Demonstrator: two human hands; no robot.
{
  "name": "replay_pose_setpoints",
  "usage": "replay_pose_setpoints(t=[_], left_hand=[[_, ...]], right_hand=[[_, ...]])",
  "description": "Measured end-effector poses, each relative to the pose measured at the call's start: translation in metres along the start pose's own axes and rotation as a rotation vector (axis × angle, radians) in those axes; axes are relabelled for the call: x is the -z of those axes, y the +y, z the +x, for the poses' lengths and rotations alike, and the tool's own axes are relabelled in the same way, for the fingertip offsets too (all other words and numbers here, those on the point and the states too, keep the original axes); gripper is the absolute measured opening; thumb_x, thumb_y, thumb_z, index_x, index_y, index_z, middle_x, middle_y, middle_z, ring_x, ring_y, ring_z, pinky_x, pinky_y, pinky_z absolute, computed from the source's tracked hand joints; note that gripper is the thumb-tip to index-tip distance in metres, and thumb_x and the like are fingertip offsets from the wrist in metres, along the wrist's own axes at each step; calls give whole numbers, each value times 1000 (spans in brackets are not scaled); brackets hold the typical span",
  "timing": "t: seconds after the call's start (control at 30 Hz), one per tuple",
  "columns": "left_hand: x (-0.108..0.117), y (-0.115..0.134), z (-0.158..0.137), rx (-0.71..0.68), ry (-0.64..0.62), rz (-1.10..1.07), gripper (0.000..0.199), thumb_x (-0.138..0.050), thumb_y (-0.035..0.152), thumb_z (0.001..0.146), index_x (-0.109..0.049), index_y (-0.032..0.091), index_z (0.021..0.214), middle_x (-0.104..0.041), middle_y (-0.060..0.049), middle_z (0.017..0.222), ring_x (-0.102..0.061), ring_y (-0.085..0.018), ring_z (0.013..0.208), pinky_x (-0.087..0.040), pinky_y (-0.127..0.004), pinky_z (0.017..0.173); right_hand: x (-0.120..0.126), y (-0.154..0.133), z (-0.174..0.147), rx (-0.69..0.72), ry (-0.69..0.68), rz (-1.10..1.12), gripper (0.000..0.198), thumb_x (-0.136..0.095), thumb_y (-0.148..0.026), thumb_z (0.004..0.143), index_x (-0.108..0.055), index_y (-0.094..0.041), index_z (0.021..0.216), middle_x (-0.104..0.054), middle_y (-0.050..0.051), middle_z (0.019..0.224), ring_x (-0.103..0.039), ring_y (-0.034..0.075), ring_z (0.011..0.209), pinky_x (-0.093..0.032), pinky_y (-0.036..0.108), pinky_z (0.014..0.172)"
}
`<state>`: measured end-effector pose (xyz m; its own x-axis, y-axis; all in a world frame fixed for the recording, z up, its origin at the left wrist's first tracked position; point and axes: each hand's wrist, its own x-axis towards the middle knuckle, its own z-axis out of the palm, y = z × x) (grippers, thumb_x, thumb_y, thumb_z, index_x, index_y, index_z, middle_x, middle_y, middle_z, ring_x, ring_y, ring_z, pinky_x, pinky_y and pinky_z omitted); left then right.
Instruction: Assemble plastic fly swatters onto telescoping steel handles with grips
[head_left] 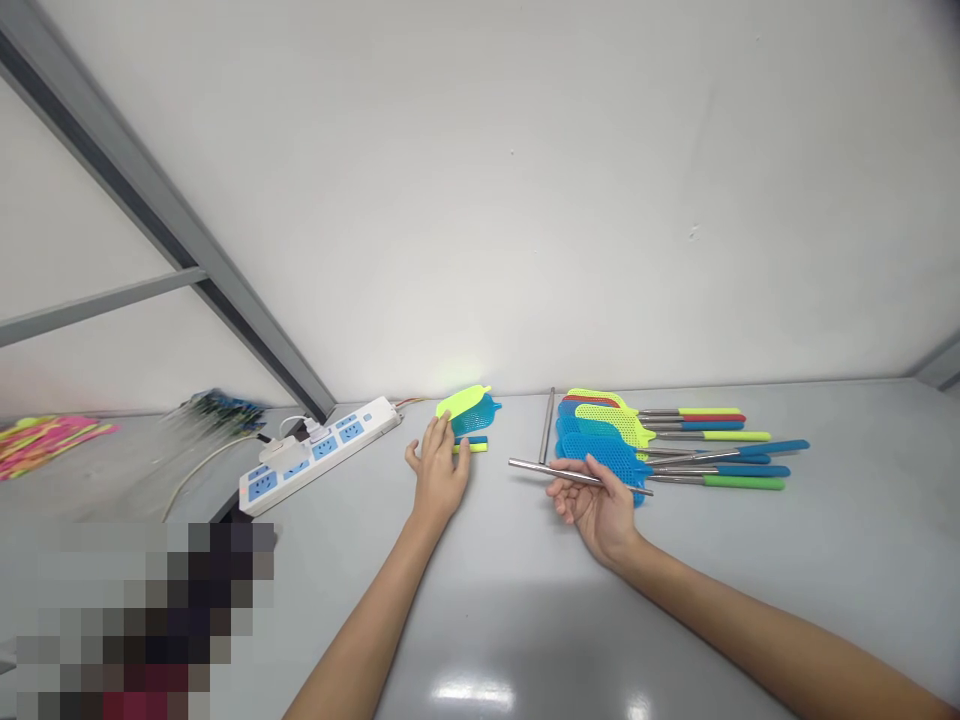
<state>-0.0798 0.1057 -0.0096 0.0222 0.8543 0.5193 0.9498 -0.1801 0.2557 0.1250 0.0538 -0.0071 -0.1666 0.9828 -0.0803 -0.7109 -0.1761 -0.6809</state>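
- While the right hand [602,515] pinches a metal rod [566,474] in front of the fly swatters [600,447], the left hand [440,470] reaches to the yellow swatter head [463,401]; whether it grips, I cannot tell.
- Step in hand: apparently picking out a part.
- Next move likely calls for parting yellow from the blue swatter head [478,415], rod steady.

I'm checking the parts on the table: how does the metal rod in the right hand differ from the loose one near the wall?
The held rod is in the right hand; the loose rod lies on the table. The held rod runs mostly sideways; the loose rod points toward the wall. Both are slim and silvery.
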Motion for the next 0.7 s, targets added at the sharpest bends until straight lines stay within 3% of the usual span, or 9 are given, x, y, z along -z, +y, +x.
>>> replay_pose_setpoints(t=[0.27, 0.43, 0.57, 0.7], left_hand=[[15, 4, -3, -88, 288, -189, 28, -38, 17, 80, -50, 17, 106, -47, -11, 120, -35, -21, 116, -25, -36, 91], [24, 10, -8, -188, 461, -224, 31, -47, 9, 74, -55, 21, 102, -55, -9, 107, -48, -20, 101, -31, -36, 85], [28, 16, -12, -250, 526, -286, 40, -53, 4, 69, -58, 27, 101, -57, -5, 94, -54, -17, 84, -37, -33, 77], [38, 25, -19, -257, 509, -475, 45, -50, 0, 68, -59, 29, 100, -55, -3, 94, -55, -14, 82, -44, -28, 70]], right_hand=[[-1, 0, -1, 7, -12, 3, 41, -35, -37, 80, -64, -8, 82, -63, 13, 64, -53, 15, 47, -36, 22, 39], [-1, -1, 0, 7, -17, -4, 41, -35, -37, 81, -63, -9, 88, -64, 14, 71, -55, 16, 53, -38, 22, 41], [-2, 0, 0, 7, -21, 2, 42, -34, -37, 81, -62, -9, 92, -64, 16, 80, -57, 17, 57, -38, 22, 42], [-3, 0, 0, 5, -36, 18, 43, -32, -38, 82, -61, -10, 97, -63, 17, 89, -58, 19, 63, -39, 23, 43]])
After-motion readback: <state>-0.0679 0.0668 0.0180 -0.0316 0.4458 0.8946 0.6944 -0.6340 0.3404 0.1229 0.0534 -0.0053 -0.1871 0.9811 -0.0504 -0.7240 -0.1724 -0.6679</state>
